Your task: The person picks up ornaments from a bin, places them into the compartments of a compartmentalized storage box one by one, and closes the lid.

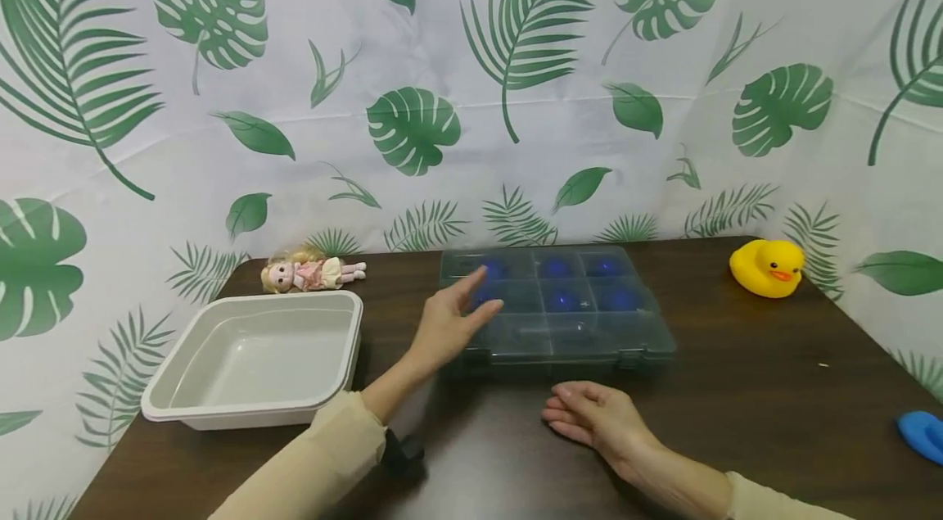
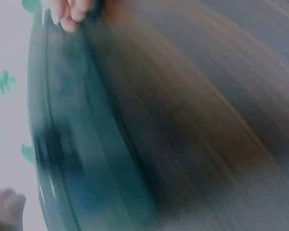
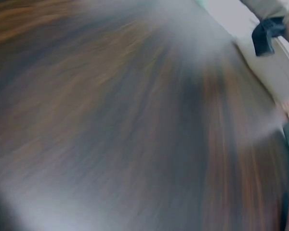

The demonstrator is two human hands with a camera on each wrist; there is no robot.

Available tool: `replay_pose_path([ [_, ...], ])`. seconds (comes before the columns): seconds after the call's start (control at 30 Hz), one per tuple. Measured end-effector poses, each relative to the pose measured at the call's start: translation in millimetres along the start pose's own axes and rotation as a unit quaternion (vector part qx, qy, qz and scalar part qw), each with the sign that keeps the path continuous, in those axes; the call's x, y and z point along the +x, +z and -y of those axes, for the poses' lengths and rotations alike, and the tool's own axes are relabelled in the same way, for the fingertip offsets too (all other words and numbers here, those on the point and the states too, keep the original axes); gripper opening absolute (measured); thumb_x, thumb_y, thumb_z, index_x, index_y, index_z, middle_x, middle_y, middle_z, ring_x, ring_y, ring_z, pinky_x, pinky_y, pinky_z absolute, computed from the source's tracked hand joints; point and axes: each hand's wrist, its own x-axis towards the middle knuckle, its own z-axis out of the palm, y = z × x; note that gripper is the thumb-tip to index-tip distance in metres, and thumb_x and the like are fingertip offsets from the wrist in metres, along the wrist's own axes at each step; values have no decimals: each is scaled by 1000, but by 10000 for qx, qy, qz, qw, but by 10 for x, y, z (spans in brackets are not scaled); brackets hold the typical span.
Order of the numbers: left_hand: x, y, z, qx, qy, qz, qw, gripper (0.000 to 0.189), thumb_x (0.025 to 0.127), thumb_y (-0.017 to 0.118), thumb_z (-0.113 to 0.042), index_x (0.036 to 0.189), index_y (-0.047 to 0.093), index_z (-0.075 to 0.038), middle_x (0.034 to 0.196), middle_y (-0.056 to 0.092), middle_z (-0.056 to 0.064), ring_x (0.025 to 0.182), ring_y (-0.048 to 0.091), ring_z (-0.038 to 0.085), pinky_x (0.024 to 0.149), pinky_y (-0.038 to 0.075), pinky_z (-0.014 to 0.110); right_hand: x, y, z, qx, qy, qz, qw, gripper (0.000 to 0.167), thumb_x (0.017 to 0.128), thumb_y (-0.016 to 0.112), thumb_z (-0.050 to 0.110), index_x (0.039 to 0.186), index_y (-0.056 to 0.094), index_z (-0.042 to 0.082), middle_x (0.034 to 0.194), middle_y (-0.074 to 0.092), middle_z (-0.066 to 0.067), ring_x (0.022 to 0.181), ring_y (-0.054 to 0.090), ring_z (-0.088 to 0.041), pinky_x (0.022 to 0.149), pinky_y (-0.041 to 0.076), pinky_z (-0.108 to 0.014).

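Note:
A translucent grey-green compartment box (image 1: 589,332) sits in the middle of the table, its lid down and several blue balls (image 1: 563,300) showing through it. My left hand (image 1: 448,319) hovers over the box's left side, thumb and fingers spread apart with nothing between them. In front of the box, near its front latch (image 1: 631,358), is my right hand (image 1: 600,418), fingers loosely bent and holding nothing. Motion blurs the box (image 2: 82,125) in the left wrist view. Mostly blurred table fills the right wrist view.
To the left stands a white plastic basin (image 1: 250,409), with a small doll (image 1: 313,272) lying behind it. A yellow rubber duck (image 1: 768,268) is at the back right. A blue object (image 1: 922,436), cut off by the frame, lies at the right edge of the table (image 1: 751,373).

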Motion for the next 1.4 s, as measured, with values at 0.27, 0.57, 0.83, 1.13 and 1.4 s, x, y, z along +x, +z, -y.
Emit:
replay_pose_path([
  [0.27,265,798,-330,181,779,1717,9819,31,88,66,-26,117,68,-14,117,66,-1,83,63,2,76,48,13,-255,-576,102,718,24,-1212,9900,57,98,51,14,141,24,-11,103,68,-4,96,67,-14,90,50,-30],
  [0.57,309,1059,-290,685,1836,1648,9667,26,86,68,-19,110,71,-11,116,67,-1,112,59,7,90,44,12,-264,-673,111,1225,-19,-1430,9821,51,100,44,10,143,23,-7,99,68,-2,95,67,-12,91,49,-26],
  [0.83,292,1072,-275,1218,2273,1595,9529,23,87,68,-20,107,73,-11,112,68,-1,109,61,8,91,44,13,-227,-632,110,1450,22,-1464,9785,53,100,42,8,145,17,-8,96,69,-2,92,67,-10,89,50,-26],
  [1.13,306,1043,-282,1394,2512,1649,9436,22,88,66,-20,107,72,-10,112,69,0,105,64,9,83,47,10,-177,-589,108,1510,-58,-1364,9791,57,101,37,9,147,7,-6,95,69,2,94,65,-7,91,48,-24],
  [1.4,323,1027,-280,1477,2653,1782,9360,22,89,65,-20,107,72,-11,111,69,0,104,64,8,84,46,10,-203,-599,101,1210,-20,-1420,9824,56,101,39,8,146,11,-9,96,68,0,93,66,-8,90,50,-26],
])
